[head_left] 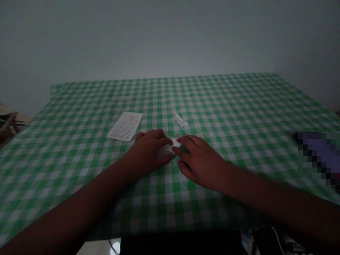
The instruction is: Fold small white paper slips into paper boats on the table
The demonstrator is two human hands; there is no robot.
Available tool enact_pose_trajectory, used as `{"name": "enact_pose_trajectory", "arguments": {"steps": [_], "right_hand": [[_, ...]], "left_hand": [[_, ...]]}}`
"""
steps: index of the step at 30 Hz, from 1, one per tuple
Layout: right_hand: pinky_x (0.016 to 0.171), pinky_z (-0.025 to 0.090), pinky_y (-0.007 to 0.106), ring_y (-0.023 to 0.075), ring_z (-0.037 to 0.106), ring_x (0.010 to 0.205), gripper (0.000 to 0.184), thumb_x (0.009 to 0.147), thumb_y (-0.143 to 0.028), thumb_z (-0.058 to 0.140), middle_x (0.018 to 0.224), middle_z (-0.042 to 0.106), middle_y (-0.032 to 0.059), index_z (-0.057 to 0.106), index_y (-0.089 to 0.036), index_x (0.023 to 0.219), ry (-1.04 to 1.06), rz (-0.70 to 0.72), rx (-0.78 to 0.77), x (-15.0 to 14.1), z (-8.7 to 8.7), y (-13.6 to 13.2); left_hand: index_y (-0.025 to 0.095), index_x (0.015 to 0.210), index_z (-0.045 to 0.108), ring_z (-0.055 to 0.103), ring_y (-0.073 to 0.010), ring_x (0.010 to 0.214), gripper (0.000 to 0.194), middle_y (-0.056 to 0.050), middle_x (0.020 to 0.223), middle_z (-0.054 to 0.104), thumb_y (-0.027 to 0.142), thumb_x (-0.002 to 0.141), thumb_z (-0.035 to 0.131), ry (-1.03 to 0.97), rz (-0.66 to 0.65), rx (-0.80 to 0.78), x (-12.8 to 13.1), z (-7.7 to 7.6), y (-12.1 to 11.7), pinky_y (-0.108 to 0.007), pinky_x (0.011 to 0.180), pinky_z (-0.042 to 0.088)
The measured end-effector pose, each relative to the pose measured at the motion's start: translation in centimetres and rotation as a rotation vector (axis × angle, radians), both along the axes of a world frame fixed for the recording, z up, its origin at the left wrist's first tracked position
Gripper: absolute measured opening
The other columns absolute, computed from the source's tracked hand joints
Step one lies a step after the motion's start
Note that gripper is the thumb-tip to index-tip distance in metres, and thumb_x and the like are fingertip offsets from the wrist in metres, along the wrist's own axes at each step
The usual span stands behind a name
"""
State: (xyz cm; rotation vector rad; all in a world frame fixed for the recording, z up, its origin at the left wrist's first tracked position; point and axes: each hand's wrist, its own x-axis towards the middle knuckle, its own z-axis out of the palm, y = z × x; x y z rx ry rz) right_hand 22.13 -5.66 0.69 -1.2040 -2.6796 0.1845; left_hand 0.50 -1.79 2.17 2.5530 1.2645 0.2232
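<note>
A small piece of white paper with printed lines lies on the tablecloth between my two hands, partly covered by fingers. My left hand grips its left side, thumb at the near edge and index finger at the far edge. From the right, my right hand has its fingertips on the paper's right end, fingers bent. Just beyond the hands stands a small folded white paper. To the left lies a flat printed sheet with rows of text.
A green and white checked tablecloth covers the table, which meets a plain wall at the back. On the right edge is a dark, pixelated object. Cables hang below the table's near edge.
</note>
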Motion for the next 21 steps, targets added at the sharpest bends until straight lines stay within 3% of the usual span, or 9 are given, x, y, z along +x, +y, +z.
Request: {"name": "enact_pose_trajectory", "arguments": {"steps": [8, 14, 21], "right_hand": [[0.102, 0.038, 0.051, 0.0323, 0.041, 0.129, 0.033, 0.099, -0.032, 0.05, 0.137, 0.057, 0.0116, 0.068, -0.021, 0.124, 0.047, -0.035, 0.014, -0.3, -0.2, 0.7], [0.089, 0.035, 0.045, 0.028, 0.047, 0.117, 0.022, 0.098, -0.031, 0.054, 0.12, 0.067, 0.0048, 0.074, -0.024, 0.102, 0.105, -0.088, 0.063, -1.1, -0.5, 1.3], [0.083, 0.032, 0.045, 0.0291, 0.046, 0.116, 0.02, 0.098, -0.032, 0.054, 0.12, 0.068, 0.0035, 0.073, -0.024, 0.099, 0.074, -0.131, 0.104, -1.6, -0.6, 1.3]], "left_hand": [[0.028, 0.109, 0.07, 0.058, -0.0241, 0.104, 0.024, -0.003, 0.105, 0.061, 0.029, 0.091, 0.055, 0.023, -0.029, -0.009, 0.0, 0.2, 0.6, -0.041, 0.086, 0.035], [0.026, 0.103, 0.071, 0.058, -0.023, 0.1, 0.022, -0.003, 0.101, 0.06, 0.027, 0.091, 0.052, 0.062, -0.035, -0.002, 0.1, 0.3, 0.8, -0.038, 0.082, 0.034], [0.026, 0.097, 0.07, 0.058, -0.022, 0.1, 0.019, -0.002, 0.101, 0.06, 0.026, 0.091, 0.052, 0.046, -0.037, -0.008, 0.1, 0.2, 0.8, -0.038, 0.081, 0.032]]}}
